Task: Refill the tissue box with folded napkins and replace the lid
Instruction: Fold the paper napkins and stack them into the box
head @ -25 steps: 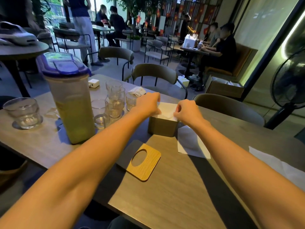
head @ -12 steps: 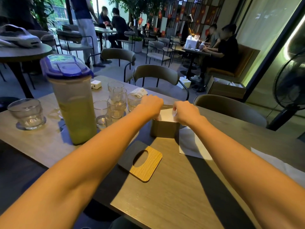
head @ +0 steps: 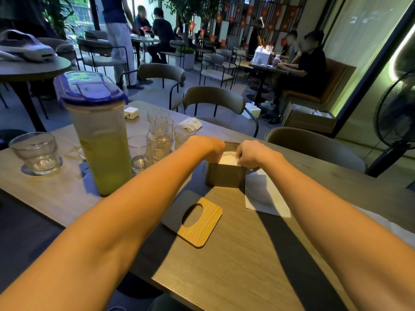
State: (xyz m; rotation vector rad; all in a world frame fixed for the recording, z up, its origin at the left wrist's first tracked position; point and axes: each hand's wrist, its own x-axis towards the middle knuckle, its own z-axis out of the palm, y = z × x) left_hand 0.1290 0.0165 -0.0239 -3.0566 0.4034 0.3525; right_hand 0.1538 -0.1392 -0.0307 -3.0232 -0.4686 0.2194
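A square olive tissue box (head: 224,176) stands open on the wooden table. White folded napkins (head: 228,158) lie inside it, just below the rim. My left hand (head: 207,147) grips the napkins at the box's left edge, fingers curled down into the box. My right hand (head: 249,153) pinches them at the right edge. The wooden lid (head: 197,225) with an oval hole lies flat on the table in front of the box. A loose white napkin (head: 265,196) lies to the right of the box.
A tall pitcher (head: 98,140) of green drink with a blue lid stands at the left. Several glasses (head: 157,138) cluster behind my left arm, and one glass (head: 37,152) sits far left. More white paper (head: 399,227) lies under my right arm. Chairs (head: 213,99) line the far edge.
Both hands have pushed the napkin stack down from above the rim into the box. The hands now sit lower at the box's opening.
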